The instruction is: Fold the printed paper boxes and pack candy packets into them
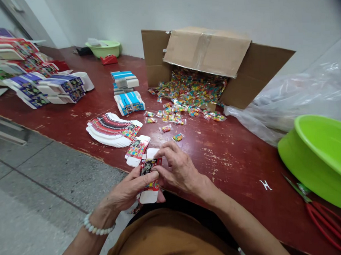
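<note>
Over the table's near edge, my left hand [133, 188] grips a small red printed candy box [148, 167] with its thumb across the front. A white flap hangs from the box's lower end. My right hand [176, 165] pinches the upper right part of the same box, and its fingertips are partly hidden. Just beyond lies a loose flattened red box [137, 147]. A fanned row of flat red boxes [110, 130] spreads to its left. Small wrapped candies [170, 114] are scattered on the table past my hands.
A cardboard carton [206, 49] on its side spills many candy packets. Blue box bundles [129, 103] and purple bundles [59, 87] stand left. At right are a green basin [317, 154], red-handled scissors [320, 214] and plastic sheeting [272, 103]. A red tape dispenser [109, 60] sits behind.
</note>
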{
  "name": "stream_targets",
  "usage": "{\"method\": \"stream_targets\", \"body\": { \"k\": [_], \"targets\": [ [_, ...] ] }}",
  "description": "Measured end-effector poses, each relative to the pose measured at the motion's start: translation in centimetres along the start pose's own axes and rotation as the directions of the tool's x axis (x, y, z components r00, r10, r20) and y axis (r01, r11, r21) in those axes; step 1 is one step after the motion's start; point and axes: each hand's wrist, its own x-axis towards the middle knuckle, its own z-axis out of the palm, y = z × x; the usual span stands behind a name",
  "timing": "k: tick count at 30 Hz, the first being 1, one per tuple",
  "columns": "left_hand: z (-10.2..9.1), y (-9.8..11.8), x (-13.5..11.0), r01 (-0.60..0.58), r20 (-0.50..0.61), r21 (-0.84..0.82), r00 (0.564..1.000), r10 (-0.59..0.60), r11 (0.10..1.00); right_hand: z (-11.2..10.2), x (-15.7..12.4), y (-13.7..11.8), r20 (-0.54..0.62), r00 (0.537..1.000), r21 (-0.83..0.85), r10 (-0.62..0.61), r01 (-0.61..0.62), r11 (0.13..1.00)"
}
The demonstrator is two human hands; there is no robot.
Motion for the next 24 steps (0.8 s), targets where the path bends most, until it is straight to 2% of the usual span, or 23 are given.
{"method": "stream_targets", "body": {
  "k": [3,7,10,13,15,18,24],
  "targets": [
    [0.2,-0.2,0.1,-0.006,0.031,-0.005,1.000,0.006,1.000,-0.3,-0.1,0.0,0.048,0.999,-0.013,-0.002,0.002,1.000],
    [0.3,-0.3,0.0,-0.055,0.033,0.008,0.998,0.054,0.998,-0.3,-0.1,0.0,0.043,0.999,-0.011,0.009,-0.008,1.000],
    [0.2,-0.4,0.0,-0.072,0.015,0.033,0.997,0.071,0.997,-0.3,-0.1,0.0,0.079,0.995,0.080,0.061,-0.068,0.994],
    [-0.1,-0.5,0.1,-0.018,-0.014,0.072,1.000,0.019,0.997,-0.3,-0.2,-0.1,0.157,0.980,0.203,0.126,-0.157,0.967],
    [-0.3,-0.4,0.2,0.000,-0.018,0.095,1.000,0.002,0.996,-0.4,-0.2,-0.1,0.128,0.978,0.243,0.164,-0.191,0.951],
    [-0.2,-0.3,0.1,-0.003,0.020,0.094,1.000,0.002,0.996,-0.7,-0.2,0.2,0.005,0.982,0.222,0.190,-0.186,0.957],
    [-0.1,-0.3,-0.1,-0.034,0.061,0.096,0.998,0.029,0.995,-0.8,0.0,1.2,0.033,0.991,0.181,0.127,-0.131,0.975]
  ]
}}
